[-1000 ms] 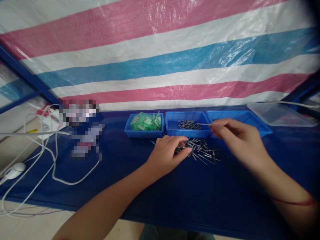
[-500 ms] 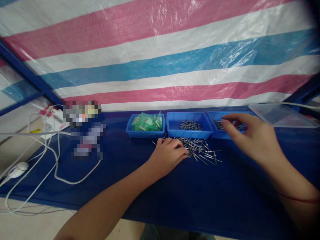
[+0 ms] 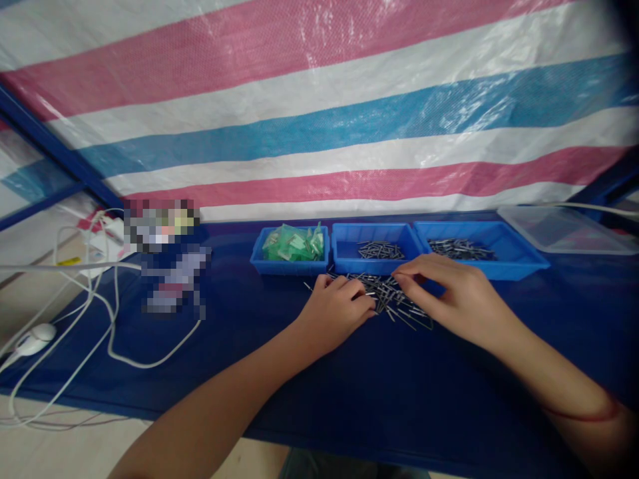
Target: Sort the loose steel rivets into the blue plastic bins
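Note:
A loose pile of thin metal rivets (image 3: 387, 293) lies on the blue table (image 3: 379, 392) in front of the bins. My left hand (image 3: 334, 316) rests on the pile's left side, fingers curled, with a bright rivet end showing between thumb and forefinger. Over the pile's right side, my right hand (image 3: 459, 299) has thumb and forefinger tips brought together in a pinch; whatever lies between them is too small to make out. Behind the pile stand a middle blue bin (image 3: 374, 267) and a right blue bin (image 3: 519, 269), both with rivets inside.
A left blue bin (image 3: 289, 269) holds green plastic packets (image 3: 294, 244). Far right lies a clear plastic sheet or lid (image 3: 564, 233). White cables (image 3: 114, 332) and a white plug-like device (image 3: 37, 338) spread over the left side. A striped tarp (image 3: 319, 146) hangs behind.
My right hand has moved left and down from the right bin to the pile, and its thumb and forefinger have closed together. My left hand stays nearly in place.

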A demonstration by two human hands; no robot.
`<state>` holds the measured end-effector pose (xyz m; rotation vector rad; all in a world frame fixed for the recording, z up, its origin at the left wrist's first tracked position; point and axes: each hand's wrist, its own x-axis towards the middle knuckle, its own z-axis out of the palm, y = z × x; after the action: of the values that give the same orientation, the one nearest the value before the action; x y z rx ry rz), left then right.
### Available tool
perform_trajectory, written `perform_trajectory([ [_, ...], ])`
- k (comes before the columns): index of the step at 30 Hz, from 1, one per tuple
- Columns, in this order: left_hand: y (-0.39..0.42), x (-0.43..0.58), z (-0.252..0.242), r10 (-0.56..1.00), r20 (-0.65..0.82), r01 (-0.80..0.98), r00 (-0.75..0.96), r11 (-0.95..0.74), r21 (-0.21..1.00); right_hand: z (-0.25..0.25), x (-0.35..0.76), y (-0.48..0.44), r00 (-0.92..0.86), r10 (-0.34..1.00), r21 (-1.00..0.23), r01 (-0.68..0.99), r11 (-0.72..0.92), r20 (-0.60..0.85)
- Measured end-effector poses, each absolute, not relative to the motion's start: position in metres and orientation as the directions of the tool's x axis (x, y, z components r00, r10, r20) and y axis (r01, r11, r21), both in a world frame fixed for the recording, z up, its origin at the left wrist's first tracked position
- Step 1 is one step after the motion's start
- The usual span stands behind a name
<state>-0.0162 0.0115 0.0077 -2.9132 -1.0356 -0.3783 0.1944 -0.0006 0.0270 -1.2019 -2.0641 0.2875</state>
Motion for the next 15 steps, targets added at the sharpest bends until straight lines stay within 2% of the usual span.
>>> perform_trajectory([
  [3,0.012,-0.016,0.009,0.622,0.250,0.632,0.742,-0.774,0.051,0.025,0.193,-0.001,-0.350,0.823,-0.508,0.658,0.556,0.447],
  [6,0.012,-0.016,0.012,0.646,0.258,0.646,0.718,-0.757,0.097,0.023,0.191,-0.001,-0.386,0.816,-0.509,0.642,0.573,0.430],
  [15,0.013,-0.014,0.018,0.758,0.356,0.584,0.547,-0.650,0.487,0.016,0.174,-0.004,-0.435,0.832,-0.634,0.546,0.548,0.345],
])
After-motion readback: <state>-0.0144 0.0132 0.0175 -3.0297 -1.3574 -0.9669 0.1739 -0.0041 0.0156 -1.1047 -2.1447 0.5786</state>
